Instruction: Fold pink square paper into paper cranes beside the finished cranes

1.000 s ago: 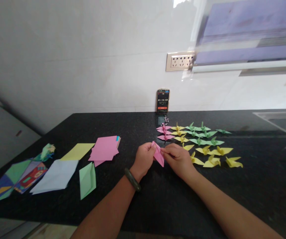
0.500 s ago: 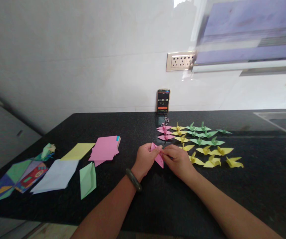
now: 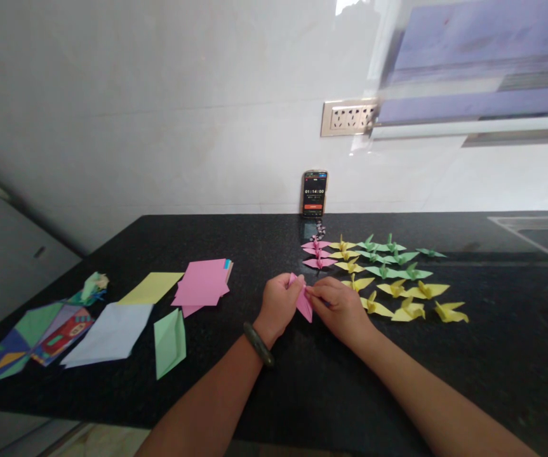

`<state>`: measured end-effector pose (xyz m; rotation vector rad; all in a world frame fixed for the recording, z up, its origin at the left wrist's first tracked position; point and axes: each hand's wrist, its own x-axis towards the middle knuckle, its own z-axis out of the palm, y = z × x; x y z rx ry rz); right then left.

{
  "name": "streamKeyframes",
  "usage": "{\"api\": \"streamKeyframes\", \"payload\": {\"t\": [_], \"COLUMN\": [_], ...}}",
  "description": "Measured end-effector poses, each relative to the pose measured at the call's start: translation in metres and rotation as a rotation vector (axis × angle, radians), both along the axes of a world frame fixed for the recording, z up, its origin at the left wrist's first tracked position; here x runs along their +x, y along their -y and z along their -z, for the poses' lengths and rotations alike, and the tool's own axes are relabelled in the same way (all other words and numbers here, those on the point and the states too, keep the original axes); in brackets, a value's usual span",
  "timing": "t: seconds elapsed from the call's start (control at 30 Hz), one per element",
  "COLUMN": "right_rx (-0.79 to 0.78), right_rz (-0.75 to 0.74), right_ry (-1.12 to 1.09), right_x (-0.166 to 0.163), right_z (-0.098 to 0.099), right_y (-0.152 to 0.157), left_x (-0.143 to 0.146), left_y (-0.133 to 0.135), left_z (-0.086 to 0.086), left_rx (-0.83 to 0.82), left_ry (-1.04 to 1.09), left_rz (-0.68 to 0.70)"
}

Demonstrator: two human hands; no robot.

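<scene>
Between my hands is a folded piece of pink origami paper (image 3: 305, 308), pointed at its near end. My left hand (image 3: 279, 304) pinches it from the left, thumb on top. On its other side my right hand (image 3: 338, 306) is closed, fingertips gripping the paper's right edge; the fingers partly cover the folds. Just beyond my hands stand folded paper cranes in rows: pink cranes (image 3: 319, 262), yellow cranes (image 3: 409, 310) and green cranes (image 3: 383, 271). A dark bangle (image 3: 258, 344) circles my left wrist.
Left of my hands lie a stack of pink paper (image 3: 200, 284), a folded green sheet (image 3: 169, 344), yellow paper (image 3: 152, 287), white paper (image 3: 109, 333) and colourful printed packaging (image 3: 21, 343). A phone (image 3: 314, 193) showing a timer leans on the wall below a socket panel (image 3: 347, 118).
Both hands stay in nearly the same place, with small finger shifts on the pink paper. The camera view has moved slightly, and the phone timer has advanced one second.
</scene>
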<state>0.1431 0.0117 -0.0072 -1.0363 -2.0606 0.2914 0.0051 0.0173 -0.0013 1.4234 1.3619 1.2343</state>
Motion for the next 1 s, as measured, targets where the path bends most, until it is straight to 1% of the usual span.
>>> {"api": "streamKeyframes", "payload": {"t": [0.23,0.4,0.5,0.63,0.77,0.87,0.93,1.0], "right_rx": [0.008,0.028,0.023,0.009,-0.035,-0.123,-0.255,-0.406], "right_rz": [-0.004,-0.027,-0.033,-0.033,-0.018,0.053,0.113,0.132], "right_ry": [0.018,-0.002,0.000,-0.015,-0.081,-0.156,-0.209,-0.268], "right_x": [-0.002,-0.003,-0.003,-0.002,-0.002,-0.002,-0.002,-0.001], "right_z": [-0.004,-0.002,0.000,0.000,0.001,0.004,0.007,0.008], "right_y": [0.002,0.002,0.002,0.001,0.000,-0.002,-0.005,-0.006], "left_x": [0.000,0.000,0.000,0.000,0.000,0.000,0.001,0.001], "left_y": [-0.002,-0.001,-0.001,-0.003,-0.005,-0.004,-0.004,-0.003], "left_z": [0.001,0.001,0.003,0.006,0.006,0.004,0.004,0.004], "left_rx": [-0.046,-0.021,-0.026,-0.080,-0.206,-0.252,-0.251,-0.239], "left_ry": [0.057,-0.010,0.006,0.125,0.346,0.431,0.436,0.425], "left_rz": [0.011,-0.018,-0.027,-0.001,0.023,0.057,0.077,0.082]}}
